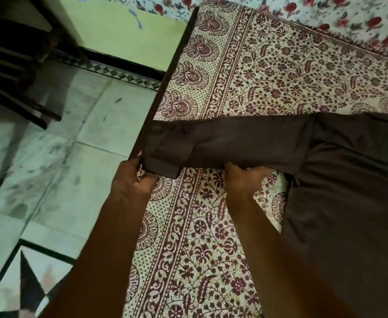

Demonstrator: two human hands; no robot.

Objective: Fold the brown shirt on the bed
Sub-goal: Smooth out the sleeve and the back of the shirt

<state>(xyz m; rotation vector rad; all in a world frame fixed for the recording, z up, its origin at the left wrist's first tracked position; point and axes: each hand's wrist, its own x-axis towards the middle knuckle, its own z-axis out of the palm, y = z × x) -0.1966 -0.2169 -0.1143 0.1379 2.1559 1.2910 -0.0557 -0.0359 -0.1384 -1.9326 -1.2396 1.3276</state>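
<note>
The brown shirt (339,180) lies flat on the bed's patterned cream and maroon cover (268,72). Its body fills the right side, and one long sleeve (222,143) stretches left to the bed's edge. My left hand (133,180) grips the cuff end of that sleeve at the edge of the bed. My right hand (243,177) pinches the sleeve's lower edge near its middle, a little left of the armpit. The shirt's right part runs out of the frame.
The bed's dark wooden edge (165,88) runs diagonally up from my left hand. Left of it is a tiled floor (57,168) and dark wooden furniture (12,65) at the top left. A floral sheet (326,17) lies at the far top.
</note>
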